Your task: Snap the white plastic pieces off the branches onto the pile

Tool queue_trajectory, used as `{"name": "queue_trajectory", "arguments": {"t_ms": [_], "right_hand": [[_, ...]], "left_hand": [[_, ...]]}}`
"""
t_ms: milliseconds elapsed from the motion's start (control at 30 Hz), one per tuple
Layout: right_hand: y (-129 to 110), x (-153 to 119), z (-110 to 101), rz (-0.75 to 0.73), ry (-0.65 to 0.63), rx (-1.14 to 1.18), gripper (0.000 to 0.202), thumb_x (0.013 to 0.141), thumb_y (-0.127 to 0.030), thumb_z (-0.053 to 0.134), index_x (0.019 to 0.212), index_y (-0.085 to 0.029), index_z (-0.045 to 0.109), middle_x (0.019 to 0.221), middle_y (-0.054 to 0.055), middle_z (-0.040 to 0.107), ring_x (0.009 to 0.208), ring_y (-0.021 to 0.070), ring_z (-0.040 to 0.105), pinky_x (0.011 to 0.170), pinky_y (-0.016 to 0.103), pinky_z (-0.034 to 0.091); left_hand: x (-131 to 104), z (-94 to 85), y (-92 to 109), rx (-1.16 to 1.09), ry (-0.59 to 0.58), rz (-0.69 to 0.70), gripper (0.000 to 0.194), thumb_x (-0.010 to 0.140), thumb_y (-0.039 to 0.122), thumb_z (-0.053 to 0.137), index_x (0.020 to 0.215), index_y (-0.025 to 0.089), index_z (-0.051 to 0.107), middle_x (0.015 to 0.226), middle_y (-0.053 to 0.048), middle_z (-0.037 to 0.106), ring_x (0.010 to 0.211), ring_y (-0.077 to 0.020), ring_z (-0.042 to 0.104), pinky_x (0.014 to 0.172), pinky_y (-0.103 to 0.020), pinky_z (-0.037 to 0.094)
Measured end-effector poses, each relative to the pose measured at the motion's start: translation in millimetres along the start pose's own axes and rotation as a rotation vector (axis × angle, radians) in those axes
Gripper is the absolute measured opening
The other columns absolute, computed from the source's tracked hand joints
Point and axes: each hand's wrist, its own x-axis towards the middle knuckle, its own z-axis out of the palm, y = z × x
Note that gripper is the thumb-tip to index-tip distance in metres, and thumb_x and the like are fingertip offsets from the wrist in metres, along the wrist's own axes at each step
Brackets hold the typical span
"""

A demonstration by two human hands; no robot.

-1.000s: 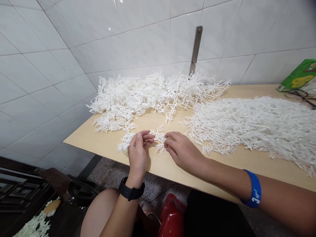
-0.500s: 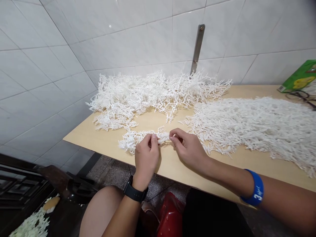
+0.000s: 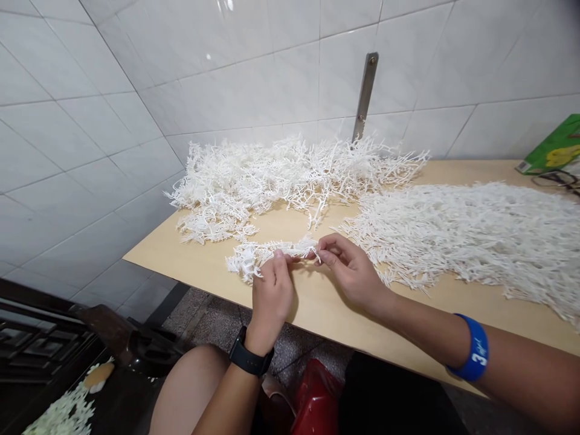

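Observation:
Between my hands, just above the front part of the table, stretches a bunch of thin white branching strands (image 3: 244, 261) that look like plastic sprigs. My left hand (image 3: 273, 284) is closed around its middle, thumb on top. At the bunch's right end, my right hand (image 3: 348, 266) pinches the strand tips between thumb and fingers. Behind them lies a tangled heap of white sprigs (image 3: 272, 175). To the right spreads a flatter, combed-looking layer of white strands (image 3: 466, 235). The fingers of my left hand are partly hidden under the bunch.
The tan tabletop (image 3: 181, 263) meets a tiled wall (image 3: 254, 78), where a metal bracket (image 3: 365, 96) stands upright. A green box (image 3: 550, 148) and dark-framed glasses (image 3: 555, 178) are at the far right. Below are a red stool-like object (image 3: 317, 396) and dark wooden furniture (image 3: 122, 344).
My left fingers have shifted along the underside of the bunch, and my right fingers have opened slightly around its tip. The whole view has moved a little.

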Motion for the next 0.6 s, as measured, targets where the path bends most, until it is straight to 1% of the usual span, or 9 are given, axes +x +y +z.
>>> {"name": "queue_trajectory", "arguments": {"t_ms": [100,133,200,300,400,500,600], "right_hand": [[0.5,-0.6,0.1,0.007,-0.072,-0.011,0.005,0.092,-0.025,0.056,0.09,-0.021,0.057,0.083,0.001,0.062,0.08,0.0144,0.061,0.073,0.028,0.049],[0.7,-0.7,0.0,0.013,-0.089,-0.013,0.005,0.092,-0.025,0.055,0.09,-0.021,0.057,0.083,0.001,0.061,0.079,0.0143,0.06,0.072,0.028,0.048],[0.4,-0.6,-0.3,0.028,-0.1,-0.015,0.005,0.092,-0.025,0.055,0.091,-0.021,0.057,0.085,0.001,0.06,0.079,0.0143,0.058,0.072,0.028,0.047],[-1.5,-0.2,-0.9,0.056,-0.092,-0.01,0.007,0.091,-0.027,0.056,0.091,-0.02,0.057,0.085,0.001,0.06,0.079,0.0146,0.056,0.072,0.029,0.045],[-2.9,0.3,-1.4,0.097,-0.118,0.028,0.011,0.091,-0.031,0.056,0.091,-0.02,0.057,0.08,0.0,0.058,0.075,0.0145,0.055,0.07,0.029,0.044],[-2.0,1.6,-1.5,0.133,-0.117,0.051,0.018,0.091,-0.037,0.056,0.09,-0.019,0.058,0.08,0.001,0.059,0.074,0.0145,0.056,0.068,0.03,0.045],[0.0,3.8,-1.0,0.162,-0.101,0.039,0.028,0.091,-0.045,0.057,0.085,-0.018,0.058,0.077,0.003,0.062,0.071,0.015,0.058,0.065,0.03,0.047]], "left_hand": [[4.0,-3.3,0.1,0.011,-0.091,0.096,0.043,0.1,0.041,0.036,0.085,0.018,0.068,0.085,-0.008,0.07,0.084,-0.0227,0.063,0.079,-0.036,0.046],[5.1,-4.2,0.4,-0.003,-0.125,0.131,0.04,0.1,0.04,0.037,0.085,0.018,0.067,0.085,-0.008,0.069,0.084,-0.022,0.063,0.079,-0.035,0.046],[6.4,-5.7,1.5,-0.07,-0.171,0.174,0.036,0.099,0.038,0.04,0.088,0.018,0.067,0.087,-0.007,0.068,0.09,-0.022,0.062,0.083,-0.035,0.046],[6.0,-7.6,4.4,-0.21,-0.186,0.184,0.029,0.097,0.038,0.048,0.101,0.018,0.068,0.096,-0.008,0.069,0.101,-0.0231,0.063,0.086,-0.034,0.048],[4.8,-8.7,7.0,-0.306,-0.19,0.169,0.029,0.095,0.034,0.054,0.114,0.018,0.068,0.108,-0.009,0.07,0.105,-0.0236,0.064,0.087,-0.033,0.051],[5.2,-8.2,6.0,-0.363,-0.227,0.184,0.028,0.094,0.029,0.055,0.118,0.021,0.068,0.118,-0.008,0.07,0.11,-0.0225,0.063,0.093,-0.033,0.05],[6.6,-6.8,1.4,-0.356,-0.242,0.208,0.028,0.092,0.024,0.057,0.117,0.022,0.07,0.121,-0.007,0.069,0.114,-0.0224,0.062,0.098,-0.034,0.048]]}}
